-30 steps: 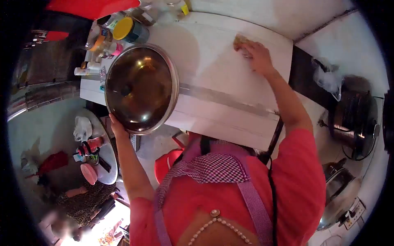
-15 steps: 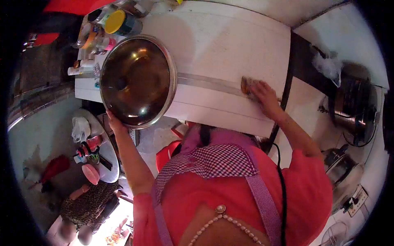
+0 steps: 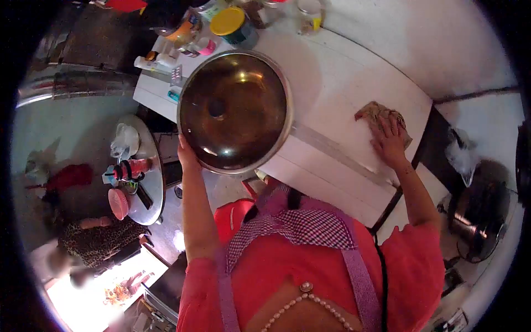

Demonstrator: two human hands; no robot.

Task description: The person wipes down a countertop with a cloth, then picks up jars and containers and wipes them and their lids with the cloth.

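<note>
A large round lid (image 3: 251, 110) with a dark shiny dome, a steel rim and a dark knob is tilted up over the left part of the white counter (image 3: 332, 83). My left hand (image 3: 189, 155) grips its lower left rim; most of the fingers are hidden behind it. On the right part of the counter lies a crumpled brown patterned cloth (image 3: 369, 112). My right hand (image 3: 390, 143) rests flat on top of this cloth, fingers stretched and spread apart.
Jars, including a yellow-lidded tub (image 3: 228, 22), and a glass jar (image 3: 310, 15) stand at the counter's back. A dark shiny appliance (image 3: 478, 218) is at right. Left below are a round table (image 3: 152, 182) holding a pink basket (image 3: 118, 203), and a person in leopard print (image 3: 99, 243).
My view has turned, so the counter appears slanted. My right hand and the cloth have shifted right and back from the front strip, and the cloth is more spread out. My left hand keeps the lid.
</note>
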